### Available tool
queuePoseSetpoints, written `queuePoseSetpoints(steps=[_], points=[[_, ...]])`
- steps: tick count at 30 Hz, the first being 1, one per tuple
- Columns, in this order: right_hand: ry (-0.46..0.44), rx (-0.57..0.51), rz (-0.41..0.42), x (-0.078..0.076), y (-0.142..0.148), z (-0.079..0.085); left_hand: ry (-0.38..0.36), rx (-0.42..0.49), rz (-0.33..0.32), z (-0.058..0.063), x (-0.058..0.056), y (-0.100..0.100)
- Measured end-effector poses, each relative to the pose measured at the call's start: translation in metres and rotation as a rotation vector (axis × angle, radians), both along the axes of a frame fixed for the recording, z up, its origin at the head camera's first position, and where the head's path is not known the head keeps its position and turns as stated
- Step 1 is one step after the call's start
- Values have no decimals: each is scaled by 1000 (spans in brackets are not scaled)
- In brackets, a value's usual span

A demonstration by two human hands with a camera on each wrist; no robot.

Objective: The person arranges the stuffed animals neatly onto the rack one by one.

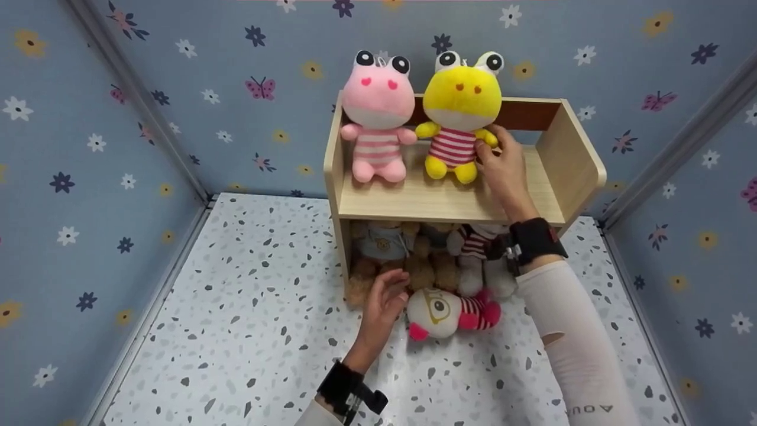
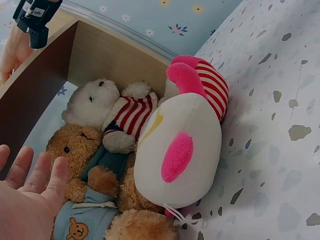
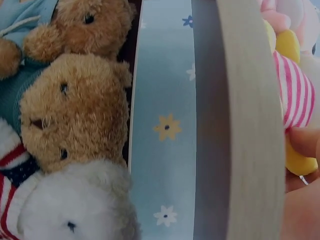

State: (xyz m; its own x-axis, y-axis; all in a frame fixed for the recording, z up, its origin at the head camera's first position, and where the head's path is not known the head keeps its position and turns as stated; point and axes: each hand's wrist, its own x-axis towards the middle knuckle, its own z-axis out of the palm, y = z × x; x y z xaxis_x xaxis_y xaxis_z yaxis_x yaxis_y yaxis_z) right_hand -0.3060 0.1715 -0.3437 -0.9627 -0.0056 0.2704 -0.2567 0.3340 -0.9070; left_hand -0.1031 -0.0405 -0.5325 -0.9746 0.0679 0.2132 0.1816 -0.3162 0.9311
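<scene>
A yellow frog plush [image 1: 454, 118] in a striped shirt sits upright on the top shelf. My right hand [image 1: 504, 171] grips its side, thumb at the striped body and fingers behind the arm. To its left sits a pink frog plush [image 1: 378, 118]. My left hand [image 1: 381, 305], fingers spread and holding nothing, hovers before the lower shelf. Just right of that hand, a white plush with pink ears and a striped body [image 1: 437, 312] lies on its side on the floor. In the left wrist view, the white plush [image 2: 177, 150] is near the left hand, apart from it.
The wooden shelf unit [image 1: 582, 148] stands against the flowered wall. On its lower level sit brown teddy bears [image 2: 75, 150] and a pale bear in a striped sweater [image 2: 95, 105]. The shelf board [image 3: 255, 125] separates the levels. Around it lies speckled flooring [image 1: 248, 296].
</scene>
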Motion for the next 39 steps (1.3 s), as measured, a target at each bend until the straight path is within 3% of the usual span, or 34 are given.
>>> queuePoseSetpoints(steps=[3, 8, 21, 27, 33, 39], points=[[-13, 33, -31, 0, 3, 2, 9, -4, -3, -1, 0, 1], [-11, 76, -14, 1, 1, 4, 6, -12, -10, 0, 1, 2], [-63, -21, 39, 6, -2, 2, -7, 21, -9, -1, 0, 2], [-70, -32, -13, 15, 6, 5, -10, 1, -13, -3, -3, 2], [52, -20, -59, 35, 15, 12, -24, -241, 26, -7, -11, 4], [185, -16, -25, 63, 21, 11, -31, -516, -57, -13, -15, 9]])
